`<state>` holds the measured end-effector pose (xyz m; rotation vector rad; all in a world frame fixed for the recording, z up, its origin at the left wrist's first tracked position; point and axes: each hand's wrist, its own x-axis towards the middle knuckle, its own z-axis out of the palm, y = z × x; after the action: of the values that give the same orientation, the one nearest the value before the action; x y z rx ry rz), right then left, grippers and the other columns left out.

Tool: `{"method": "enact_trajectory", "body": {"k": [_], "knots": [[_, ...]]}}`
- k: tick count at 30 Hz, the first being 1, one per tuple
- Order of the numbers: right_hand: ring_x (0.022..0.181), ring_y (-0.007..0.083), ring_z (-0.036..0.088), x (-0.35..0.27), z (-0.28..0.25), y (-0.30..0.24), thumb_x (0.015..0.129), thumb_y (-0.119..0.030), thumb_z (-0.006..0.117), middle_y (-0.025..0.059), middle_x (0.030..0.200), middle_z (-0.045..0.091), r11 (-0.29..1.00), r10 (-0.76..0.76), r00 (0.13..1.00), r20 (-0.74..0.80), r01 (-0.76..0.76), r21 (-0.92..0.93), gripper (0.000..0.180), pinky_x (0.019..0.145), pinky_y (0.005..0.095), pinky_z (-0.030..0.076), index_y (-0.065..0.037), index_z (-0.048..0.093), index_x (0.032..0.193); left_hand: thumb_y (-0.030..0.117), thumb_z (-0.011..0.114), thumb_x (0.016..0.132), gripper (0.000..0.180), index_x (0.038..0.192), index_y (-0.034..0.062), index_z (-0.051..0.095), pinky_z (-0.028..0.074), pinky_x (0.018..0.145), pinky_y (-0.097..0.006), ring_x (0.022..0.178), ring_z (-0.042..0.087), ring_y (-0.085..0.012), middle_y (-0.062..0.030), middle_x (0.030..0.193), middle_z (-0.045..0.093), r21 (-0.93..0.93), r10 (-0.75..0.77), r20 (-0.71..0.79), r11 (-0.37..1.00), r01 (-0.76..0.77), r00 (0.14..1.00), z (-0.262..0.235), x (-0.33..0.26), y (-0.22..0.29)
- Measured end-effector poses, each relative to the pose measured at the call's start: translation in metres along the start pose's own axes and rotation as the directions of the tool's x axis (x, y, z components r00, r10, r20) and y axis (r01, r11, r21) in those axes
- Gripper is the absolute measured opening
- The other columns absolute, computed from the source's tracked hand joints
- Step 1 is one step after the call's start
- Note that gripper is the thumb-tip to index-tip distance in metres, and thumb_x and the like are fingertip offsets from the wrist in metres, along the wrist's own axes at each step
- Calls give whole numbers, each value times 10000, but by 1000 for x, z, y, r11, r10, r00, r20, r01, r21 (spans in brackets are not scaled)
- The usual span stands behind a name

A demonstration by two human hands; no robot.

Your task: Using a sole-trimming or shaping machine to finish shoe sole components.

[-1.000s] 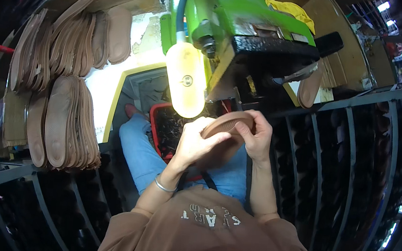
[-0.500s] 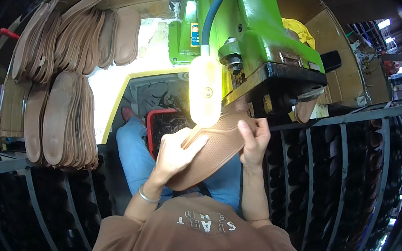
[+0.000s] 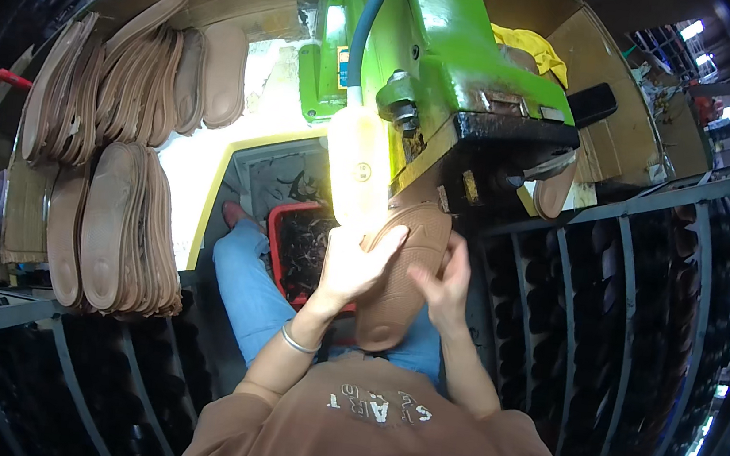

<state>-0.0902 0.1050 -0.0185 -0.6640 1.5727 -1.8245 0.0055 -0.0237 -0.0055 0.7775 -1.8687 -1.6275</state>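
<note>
A brown shoe sole [image 3: 402,278] with a textured, grooved face stands nearly upright between my hands, its far end at the head of the green machine [image 3: 452,77]. My left hand [image 3: 356,261] grips its left edge, thumb on the face and fingers hidden behind. At the right edge my right hand [image 3: 445,283] holds it, thumb on the face; its other fingers are partly out of sight. A bright tube lamp [image 3: 359,169] glows just above my left hand, overexposing that side.
Stacked brown soles [image 3: 120,229] stand at the left, with more leaning behind them. Below the machine, a red bin [image 3: 273,227] holds dark scraps. Metal racks [image 3: 626,300] flank me. Cardboard [image 3: 607,84] and a yellow cloth [image 3: 539,52] are behind the machine.
The sole has turned from a slant to nearly upright. My left hand has moved right and up along it; my right hand has shifted down its right edge.
</note>
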Motion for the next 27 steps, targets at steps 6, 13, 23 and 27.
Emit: {"method": "enact_trajectory", "body": {"k": [6,13,23,27], "knots": [[944,171,604,-99,-63,22,703,-126,792,136,1019,644,869,494,846,199,-473,-147,500,838,291,478,68,567,1105,66,656,828,261,1058,-53,623,467,760,-245,804,580,-102,-70,909,649,-210,-41,-79,977,23,996,9,-15,7],[803,139,618,-86,-127,-20,671,-38,742,97,909,644,963,266,951,-157,-255,83,365,742,263,497,17,566,986,-5,615,831,380,1195,-72,526,461,869,-270,949,589,-143,-120,1042,626,-465,-55,-43,885,28,998,10,-22,-3],[891,138,587,39,-116,-68,763,-62,679,82,956,619,999,23,973,-231,-27,-17,313,818,259,458,18,557,1040,40,674,798,276,1045,-50,590,475,774,-267,828,595,-128,-85,915,641,-299,-16,-46,954,2,999,-10,-13,-10],[894,158,620,46,-133,-69,763,-30,680,101,988,644,997,3,989,-146,-15,-80,337,839,267,466,48,571,1072,51,683,806,125,882,-37,638,483,699,-253,728,601,-112,-63,817,649,-357,-30,-38,934,14,999,-6,-11,-13]]}}
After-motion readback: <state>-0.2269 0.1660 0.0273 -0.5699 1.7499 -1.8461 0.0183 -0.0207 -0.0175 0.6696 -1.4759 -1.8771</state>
